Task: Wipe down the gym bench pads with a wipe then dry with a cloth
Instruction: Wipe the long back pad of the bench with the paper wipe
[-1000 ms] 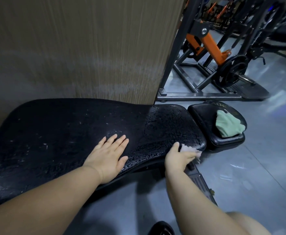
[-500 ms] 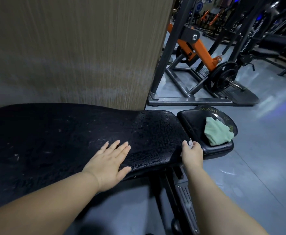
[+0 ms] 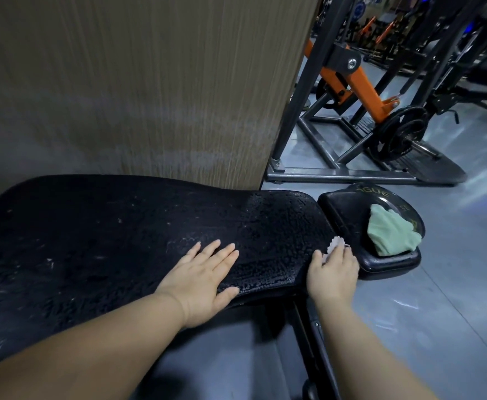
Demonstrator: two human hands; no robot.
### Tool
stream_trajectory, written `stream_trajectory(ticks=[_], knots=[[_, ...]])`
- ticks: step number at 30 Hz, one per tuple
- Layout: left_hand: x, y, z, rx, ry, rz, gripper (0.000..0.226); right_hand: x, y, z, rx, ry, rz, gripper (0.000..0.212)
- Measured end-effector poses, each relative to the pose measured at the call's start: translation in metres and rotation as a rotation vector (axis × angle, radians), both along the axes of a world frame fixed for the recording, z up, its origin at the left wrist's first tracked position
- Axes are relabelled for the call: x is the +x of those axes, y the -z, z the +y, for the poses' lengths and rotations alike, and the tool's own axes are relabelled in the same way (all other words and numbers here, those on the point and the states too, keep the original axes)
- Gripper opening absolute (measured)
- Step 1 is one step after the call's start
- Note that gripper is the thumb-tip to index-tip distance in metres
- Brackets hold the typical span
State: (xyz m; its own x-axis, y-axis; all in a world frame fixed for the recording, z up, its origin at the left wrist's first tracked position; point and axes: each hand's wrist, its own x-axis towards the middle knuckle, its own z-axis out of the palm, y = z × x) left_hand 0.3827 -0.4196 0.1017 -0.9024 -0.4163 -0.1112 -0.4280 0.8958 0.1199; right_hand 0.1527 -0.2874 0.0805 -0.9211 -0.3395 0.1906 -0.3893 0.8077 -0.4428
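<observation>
The long black back pad (image 3: 106, 243) of the gym bench lies across the view, its right end wet and beaded. My left hand (image 3: 202, 278) rests flat on its near edge with fingers straight. At the pad's right end my right hand (image 3: 333, 269) grips a small white wipe (image 3: 334, 246), pressing it into the gap by the small black seat pad (image 3: 349, 215). A crumpled light green cloth (image 3: 391, 233) lies on the seat pad.
A wood-grain wall panel (image 3: 138, 82) stands directly behind the bench. To the right is a black and orange plate-loaded machine (image 3: 352, 79) with a weight plate (image 3: 399, 134), standing on grey floor (image 3: 438, 298). The bench frame (image 3: 311, 336) runs below my right arm.
My right hand has slid the wipe from the pad's near right corner up along its right end toward the seat pad. My left hand stays flat on the pad.
</observation>
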Motion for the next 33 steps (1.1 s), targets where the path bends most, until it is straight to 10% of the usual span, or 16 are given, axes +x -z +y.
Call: stream_trajectory(ticks=[7,20,33], knots=[[-0.001,-0.002,0.0,-0.032,0.015,-0.008,0.093,0.078,0.004,0.01,0.24,-0.247,0.002,0.081],[-0.001,0.002,-0.002,0.007,0.013,-0.02,0.072,-0.034,-0.021,-0.076,0.458,-0.541,0.023,0.05],[-0.002,0.005,-0.006,-0.001,0.02,-0.046,0.07,-0.05,-0.028,-0.121,0.546,-0.54,-0.056,0.062]])
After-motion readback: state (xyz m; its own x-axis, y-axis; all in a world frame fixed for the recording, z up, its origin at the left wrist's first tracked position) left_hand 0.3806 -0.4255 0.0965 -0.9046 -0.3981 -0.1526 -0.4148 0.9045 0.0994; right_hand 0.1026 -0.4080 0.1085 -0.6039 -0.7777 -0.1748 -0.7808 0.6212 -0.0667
